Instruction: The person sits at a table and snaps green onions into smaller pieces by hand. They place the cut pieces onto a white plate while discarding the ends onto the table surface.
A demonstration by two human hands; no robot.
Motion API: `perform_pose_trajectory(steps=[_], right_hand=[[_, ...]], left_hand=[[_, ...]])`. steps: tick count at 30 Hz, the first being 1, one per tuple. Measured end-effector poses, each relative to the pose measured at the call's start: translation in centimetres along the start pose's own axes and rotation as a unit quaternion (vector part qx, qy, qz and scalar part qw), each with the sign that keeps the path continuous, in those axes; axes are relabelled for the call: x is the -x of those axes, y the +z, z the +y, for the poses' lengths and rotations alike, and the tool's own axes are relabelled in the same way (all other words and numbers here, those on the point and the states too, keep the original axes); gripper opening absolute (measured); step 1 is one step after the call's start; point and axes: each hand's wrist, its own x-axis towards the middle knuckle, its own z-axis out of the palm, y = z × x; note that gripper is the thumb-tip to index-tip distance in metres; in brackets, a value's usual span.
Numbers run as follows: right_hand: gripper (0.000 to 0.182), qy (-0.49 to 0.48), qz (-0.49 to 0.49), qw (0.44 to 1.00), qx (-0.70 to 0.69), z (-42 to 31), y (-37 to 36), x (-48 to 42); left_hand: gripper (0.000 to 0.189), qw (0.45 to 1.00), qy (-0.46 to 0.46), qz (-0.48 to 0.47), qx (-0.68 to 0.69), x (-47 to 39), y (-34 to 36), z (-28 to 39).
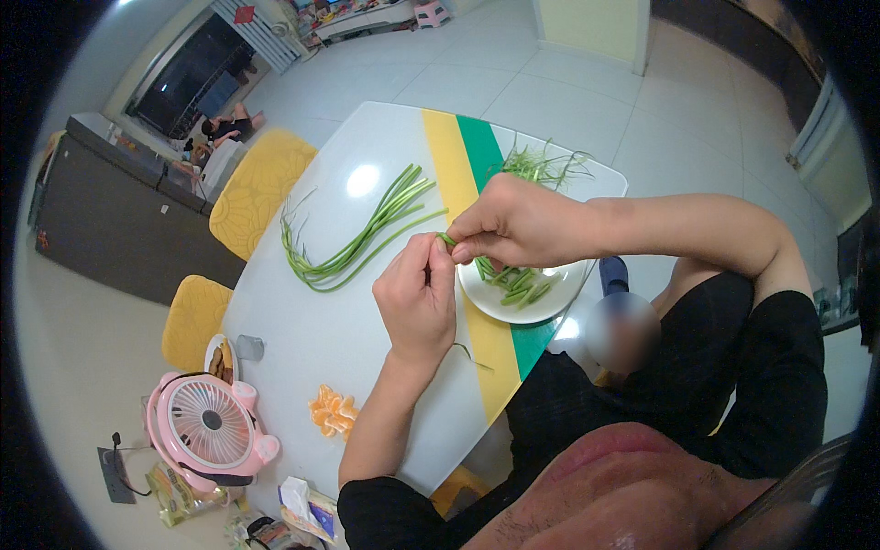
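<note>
My left hand (421, 292) and my right hand (519, 223) meet over the table, fingertips pinching a short piece of green stem (446, 238) between them. Beneath my right hand is a white plate (491, 308) with short cut green stems (526, 289) on it. A bundle of long green stems, probably garlic scapes, (357, 244) lies curved on the table to the left of my hands. Behind my right hand sits a pile of thin green tips (543, 167). One thin stem end (473, 356) rests beside my left wrist.
On the white table (309, 337) are peeled orange segments (333, 411), a pink fan (212, 421), a clear cup (249, 348), a plate of food (221, 361) and a tissue pack (306, 507). Yellow-covered chairs (261, 192) stand along the far-left side. Two people are on the floor in the background.
</note>
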Motion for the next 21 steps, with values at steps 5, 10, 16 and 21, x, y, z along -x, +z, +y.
perform_pose_trajectory(steps=[5,10,16,21], right_hand=[[0.033,-0.093,0.048,0.978,0.182,1.1,0.4,0.2],[0.024,-0.109,0.059,0.965,0.229,0.6,0.1,0.2],[0.018,-0.145,0.086,0.947,0.272,1.3,0.1,-0.1],[0.015,-0.015,0.099,0.995,-0.004,1.8,0.4,-0.3]], left_hand=[[0.023,0.995,-0.063,-0.059,0.057,-0.1,-0.3,-0.2],[0.027,0.955,-0.178,-0.121,0.204,-0.4,-0.8,0.3],[0.029,0.794,-0.381,-0.149,0.450,-1.1,-1.1,-0.3],[0.028,0.788,-0.371,-0.136,0.472,-1.4,-1.3,-0.2]])
